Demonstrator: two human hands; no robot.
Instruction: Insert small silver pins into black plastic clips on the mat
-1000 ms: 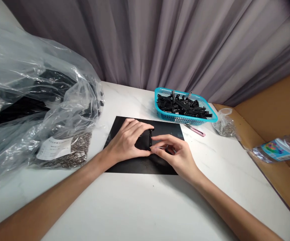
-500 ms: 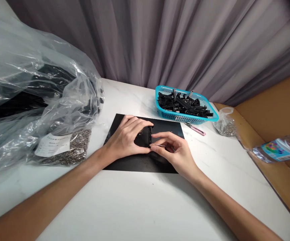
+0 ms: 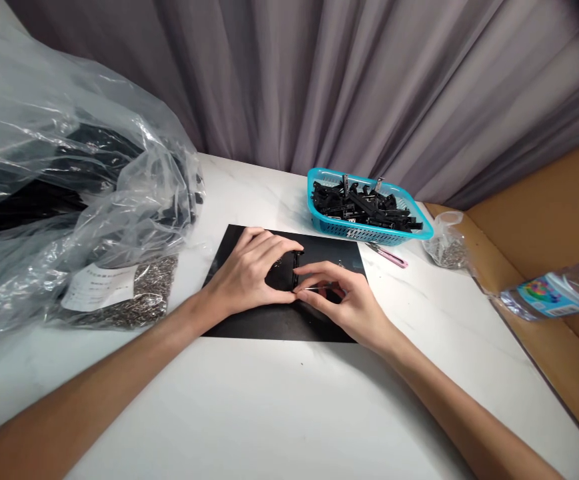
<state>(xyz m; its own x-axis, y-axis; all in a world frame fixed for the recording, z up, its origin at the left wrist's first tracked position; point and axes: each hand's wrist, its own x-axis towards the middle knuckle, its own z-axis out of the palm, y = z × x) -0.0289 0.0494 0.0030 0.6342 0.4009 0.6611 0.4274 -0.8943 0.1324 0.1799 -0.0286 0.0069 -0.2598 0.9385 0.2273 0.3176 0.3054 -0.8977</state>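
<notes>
My left hand (image 3: 249, 273) is closed on a narrow black plastic part (image 3: 296, 261), its ends caught between thumb and fingertips. The part stands lengthwise away from me above a black mat (image 3: 269, 328). From the right, my right hand (image 3: 350, 297) pinches a thin metal pin (image 3: 313, 289) between thumb and index finger. The pin's tip meets the near end of the part, close to my left thumb; whether it is inserted I cannot tell. Small shiny metal bits (image 3: 340, 263) lie on the mat behind my right fingers.
A blue basket (image 3: 369, 235) full of black parts stands behind the mat, with a pink-handled cutter (image 3: 392, 257) in front. To the right are a small clear bag (image 3: 447, 247), a plastic bottle (image 3: 549, 297) and cardboard (image 3: 544, 200). Left lie a labelled bag of metal pieces (image 3: 149, 293) and large clear plastic (image 3: 134, 93).
The whole view has shifted slightly. Both hands keep their grips, and the right index fingertip now lies against the black part.
</notes>
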